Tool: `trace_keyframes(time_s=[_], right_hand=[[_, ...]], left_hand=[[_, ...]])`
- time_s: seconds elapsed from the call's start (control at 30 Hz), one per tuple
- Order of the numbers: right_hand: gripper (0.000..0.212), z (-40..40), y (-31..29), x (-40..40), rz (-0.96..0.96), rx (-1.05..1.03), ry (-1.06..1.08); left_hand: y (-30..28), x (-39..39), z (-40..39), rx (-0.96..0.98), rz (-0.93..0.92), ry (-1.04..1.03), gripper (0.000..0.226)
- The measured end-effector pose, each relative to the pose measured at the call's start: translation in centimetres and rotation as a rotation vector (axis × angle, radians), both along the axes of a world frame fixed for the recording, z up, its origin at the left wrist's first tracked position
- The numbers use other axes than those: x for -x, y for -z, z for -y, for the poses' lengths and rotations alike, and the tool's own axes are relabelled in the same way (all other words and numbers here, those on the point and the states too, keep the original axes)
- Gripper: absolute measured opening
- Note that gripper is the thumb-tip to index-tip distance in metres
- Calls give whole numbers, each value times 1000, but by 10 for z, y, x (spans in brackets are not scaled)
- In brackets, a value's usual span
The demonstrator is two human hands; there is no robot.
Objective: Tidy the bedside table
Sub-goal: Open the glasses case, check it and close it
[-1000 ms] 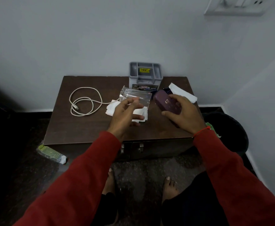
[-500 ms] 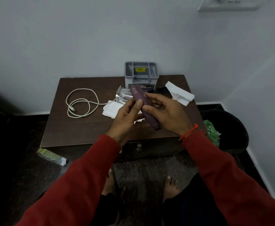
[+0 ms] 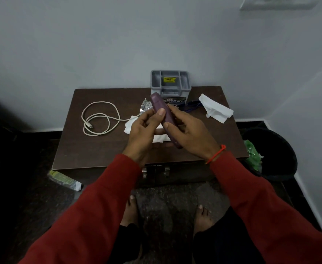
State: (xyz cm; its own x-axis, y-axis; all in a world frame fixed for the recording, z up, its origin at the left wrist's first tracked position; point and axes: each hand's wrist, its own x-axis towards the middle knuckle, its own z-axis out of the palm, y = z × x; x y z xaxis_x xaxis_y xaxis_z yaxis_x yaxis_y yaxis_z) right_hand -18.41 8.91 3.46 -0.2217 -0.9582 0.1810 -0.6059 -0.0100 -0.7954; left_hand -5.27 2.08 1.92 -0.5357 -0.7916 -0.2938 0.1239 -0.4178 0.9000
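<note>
- I have the slim purple plastic case [image 3: 163, 115] lifted above the dark brown wooden bedside table [image 3: 103, 149], tilted, its far end toward the grey plastic compartment organiser [image 3: 170, 84]
- My right hand [image 3: 189, 133] is wrapped around its lower half; my left hand [image 3: 146, 130] pinches its upper part, thumb on top
- I judge this as the stowing step: next, steer the case upright into an organiser slot
- White coiled cable [image 3: 99, 119], crumpled foil wrapper [image 3: 145, 107] and white tissue [image 3: 216, 110] lie untouched

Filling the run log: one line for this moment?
phase: inspect | left hand + right hand: both hold purple case above table | grey organiser: empty
</note>
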Motion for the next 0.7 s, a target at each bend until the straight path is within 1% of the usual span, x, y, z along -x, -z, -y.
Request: trace_keyframes(time_s=[0.07,0.23,0.3,0.4,0.47,0.7], right_hand=[[54,-3,1,-1,10,-2,15],[51,-3,-2,-7,26,46,40],[48,-1,-1,-9,16,67,59],[44,2,2,-14,-74,143,84],[45,5,5,-15,-103,169,74],[55,6,8,-18,-178,190,66]], left_hand=[[-3,0,-1,-3,1,-5,40],[-6,-1,-4,26,10,-61,43],[-8,0,-5,55,8,-71,39],[-12,2,-10,86,-9,-96,28],[-11,4,-12,97,-19,-124,25],[-9,5,-9,165,24,-160,37]])
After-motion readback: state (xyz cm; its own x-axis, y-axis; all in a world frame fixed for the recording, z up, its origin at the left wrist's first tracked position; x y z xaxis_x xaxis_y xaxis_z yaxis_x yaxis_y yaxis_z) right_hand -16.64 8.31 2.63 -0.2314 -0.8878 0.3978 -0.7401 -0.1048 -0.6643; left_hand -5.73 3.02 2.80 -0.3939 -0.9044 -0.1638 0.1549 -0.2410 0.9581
